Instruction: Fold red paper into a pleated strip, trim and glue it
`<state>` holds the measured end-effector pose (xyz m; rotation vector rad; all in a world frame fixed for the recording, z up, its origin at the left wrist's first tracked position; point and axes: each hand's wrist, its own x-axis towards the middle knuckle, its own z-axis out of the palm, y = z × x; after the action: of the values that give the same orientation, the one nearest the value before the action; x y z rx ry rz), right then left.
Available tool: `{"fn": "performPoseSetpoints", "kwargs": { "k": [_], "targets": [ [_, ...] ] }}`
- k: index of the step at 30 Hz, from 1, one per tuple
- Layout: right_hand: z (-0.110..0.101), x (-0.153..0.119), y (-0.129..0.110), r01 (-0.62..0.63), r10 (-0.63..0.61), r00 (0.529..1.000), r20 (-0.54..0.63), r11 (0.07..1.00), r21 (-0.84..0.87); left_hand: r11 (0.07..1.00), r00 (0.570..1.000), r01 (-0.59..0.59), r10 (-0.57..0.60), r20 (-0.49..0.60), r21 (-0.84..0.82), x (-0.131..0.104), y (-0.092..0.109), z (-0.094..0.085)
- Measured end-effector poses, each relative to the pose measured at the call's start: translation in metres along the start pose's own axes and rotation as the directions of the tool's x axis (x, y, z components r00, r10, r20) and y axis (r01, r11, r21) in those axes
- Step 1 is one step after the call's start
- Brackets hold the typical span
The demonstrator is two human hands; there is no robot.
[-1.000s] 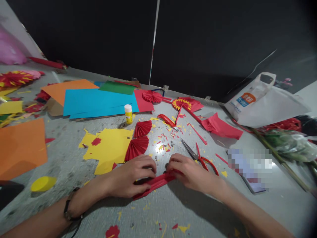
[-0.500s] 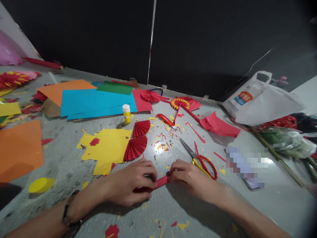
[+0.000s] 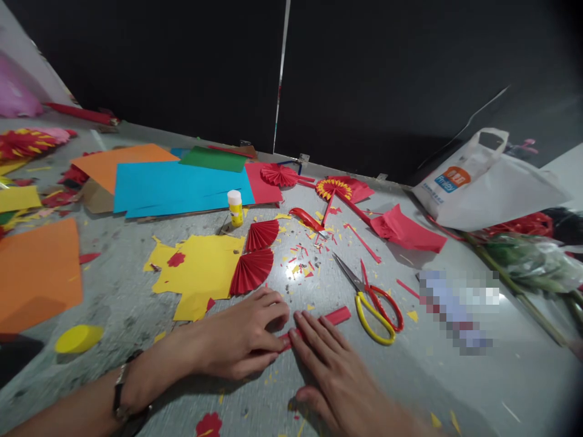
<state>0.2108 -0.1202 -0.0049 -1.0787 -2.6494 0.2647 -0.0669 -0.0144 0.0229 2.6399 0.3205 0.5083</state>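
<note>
A narrow folded strip of red paper [image 3: 337,315] lies on the grey table between my hands. My left hand [image 3: 246,334] is curled, its thumb and fingers closed on the strip's left end. Flat over the middle of the strip rests my right hand [image 3: 328,364], fingers stretched out and pressing down. Scissors [image 3: 364,297] with one yellow and one red handle lie just right of the strip, blades apart. Two pleated red paper fans [image 3: 251,271] sit beyond my left hand, beside a cut-up yellow sheet [image 3: 200,273].
A glue stick [image 3: 235,209] stands before blue paper [image 3: 182,185]. A red-handled cutter [image 3: 310,222] lies among paper scraps. At the right are a blurred-out flat object [image 3: 455,312] and a white plastic bag [image 3: 483,182]. Orange paper [image 3: 40,273] lies at the left.
My right hand has gone from pinching the strip to lying flat on it, fingers spread. More of the strip's right end now shows. My left hand stays at the left end.
</note>
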Motion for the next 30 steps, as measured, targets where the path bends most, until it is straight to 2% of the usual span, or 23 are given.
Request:
{"fn": "performPoseSetpoints", "kwargs": {
  "k": [3, 7, 11, 13, 15, 17, 20, 23, 27, 30],
  "targets": [
    [0.009, -0.019, 0.006, -0.13, 0.126, 0.991, -0.049, 0.988, -0.086, 1.0, 1.0, 0.02, -0.019, 0.016, -0.013, 0.0, -0.001, -0.001],
    [0.008, -0.043, 0.019, -0.366, 0.341, 0.925, -0.166, 0.916, -0.164, 0.999, 0.999, 0.023, -0.021, 0.036, -0.042, 0.002, -0.001, -0.002],
    [0.005, -0.05, 0.027, -0.431, 0.406, 0.898, -0.169, 0.89, -0.151, 0.998, 1.0, 0.022, -0.021, 0.022, -0.053, 0.003, -0.002, -0.003],
    [0.003, -0.048, 0.03, -0.445, 0.411, 0.885, -0.219, 0.885, -0.136, 0.998, 1.0, 0.017, -0.016, 0.008, -0.064, 0.003, -0.003, -0.002],
    [0.0, -0.044, 0.03, -0.448, 0.404, 0.87, -0.282, 0.887, -0.111, 0.996, 1.0, 0.015, -0.016, -0.01, -0.09, 0.003, -0.004, 0.0],
    [-0.004, -0.039, 0.03, -0.4, 0.363, 0.887, -0.284, 0.913, -0.082, 0.993, 0.999, 0.009, -0.013, -0.033, -0.118, 0.002, -0.005, 0.003],
    [-0.011, -0.03, 0.03, -0.236, 0.223, 0.96, -0.167, 0.97, -0.057, 0.992, 0.998, -0.001, -0.007, -0.066, -0.128, 0.003, -0.004, 0.007],
    [-0.018, -0.019, 0.031, -0.112, 0.109, 0.991, -0.072, 0.992, -0.052, 0.993, 0.991, 0.013, -0.028, -0.127, -0.118, 0.003, -0.003, 0.01],
    [-0.031, -0.006, 0.033, -0.174, 0.176, 0.984, -0.041, 0.984, 0.048, 0.99, 0.969, 0.061, -0.089, -0.232, -0.125, 0.004, -0.004, 0.011],
    [-0.04, -0.004, 0.034, -0.187, 0.198, 0.978, -0.071, 0.973, 0.134, 0.987, 0.943, 0.093, -0.129, -0.307, -0.128, 0.005, -0.005, 0.011]
  ]
}}
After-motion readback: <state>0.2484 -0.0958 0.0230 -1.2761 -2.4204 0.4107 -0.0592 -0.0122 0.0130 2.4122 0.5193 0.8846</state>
